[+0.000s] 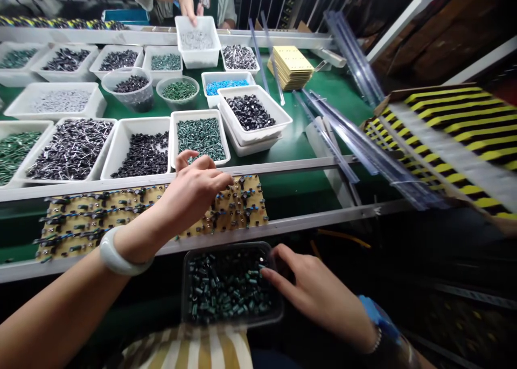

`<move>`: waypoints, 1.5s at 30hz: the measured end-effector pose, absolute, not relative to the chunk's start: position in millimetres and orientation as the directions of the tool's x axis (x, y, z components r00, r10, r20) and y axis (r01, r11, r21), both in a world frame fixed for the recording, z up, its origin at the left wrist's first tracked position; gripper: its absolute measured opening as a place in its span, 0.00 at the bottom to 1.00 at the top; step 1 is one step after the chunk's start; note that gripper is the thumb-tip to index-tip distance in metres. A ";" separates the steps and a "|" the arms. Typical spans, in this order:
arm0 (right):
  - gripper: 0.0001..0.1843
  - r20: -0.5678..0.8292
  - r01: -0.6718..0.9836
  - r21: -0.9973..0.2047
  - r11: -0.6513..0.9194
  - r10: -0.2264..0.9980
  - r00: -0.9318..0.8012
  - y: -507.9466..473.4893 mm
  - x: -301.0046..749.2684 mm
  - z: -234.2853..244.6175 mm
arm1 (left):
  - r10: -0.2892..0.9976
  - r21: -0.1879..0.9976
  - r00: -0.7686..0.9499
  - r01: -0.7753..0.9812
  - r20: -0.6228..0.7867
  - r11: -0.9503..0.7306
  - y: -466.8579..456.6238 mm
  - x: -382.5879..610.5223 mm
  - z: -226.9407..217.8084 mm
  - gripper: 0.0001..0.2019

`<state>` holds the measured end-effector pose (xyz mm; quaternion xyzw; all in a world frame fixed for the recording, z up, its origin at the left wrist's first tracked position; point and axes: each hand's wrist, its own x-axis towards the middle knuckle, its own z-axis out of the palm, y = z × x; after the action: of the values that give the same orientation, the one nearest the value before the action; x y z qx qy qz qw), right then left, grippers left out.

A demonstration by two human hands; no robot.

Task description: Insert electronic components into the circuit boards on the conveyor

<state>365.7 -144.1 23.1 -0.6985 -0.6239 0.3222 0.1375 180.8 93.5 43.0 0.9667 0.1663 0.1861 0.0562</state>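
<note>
At the bench's (307,221) near edge, my left hand (194,188) is wide open, fingers over a brown circuit board (242,210) studded with capacitors. My right hand (319,293) is open too, fingertips at a black tray (224,245) of loose green capacitors (226,288), nothing visibly held. The capacitors look light, stiff and smooth-cased, so easy to drop; pinch the body, not the thin leads. The board looks stiff but crowded; take it by a bare edge.

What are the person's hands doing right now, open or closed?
Left hand: half-curled over the capacitor-studded board; whether it holds anything cannot be told.
Right hand: open, fingertips at the capacitors in the black tray.
</note>
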 end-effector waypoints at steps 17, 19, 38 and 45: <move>0.17 -0.320 0.539 -0.790 -0.294 0.946 0.048 -161.1 377.8 37.0 | 0.337 0.111 0.874 0.318 0.350 -0.942 94.1 180.6 43.3 0.12; 0.18 -0.344 0.443 -0.821 -0.361 0.931 0.122 -164.3 392.7 49.8 | 0.335 0.125 0.880 0.311 0.338 -0.942 94.2 180.7 43.4 0.13; 0.12 -0.152 -0.049 -0.983 -0.175 0.642 0.751 57.9 525.2 67.8 | 0.449 0.155 0.761 0.430 0.469 -0.890 72.6 128.1 41.7 0.21; 0.16 -0.260 -0.212 -0.965 -0.152 0.614 0.745 92.7 512.0 35.2 | 0.474 0.211 0.778 0.425 0.412 -0.880 63.7 126.0 33.7 0.24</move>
<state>512.0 92.7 35.2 -0.6858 -0.1467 0.3255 0.6342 126.0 63.7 33.7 0.9413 0.2387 0.2326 0.0532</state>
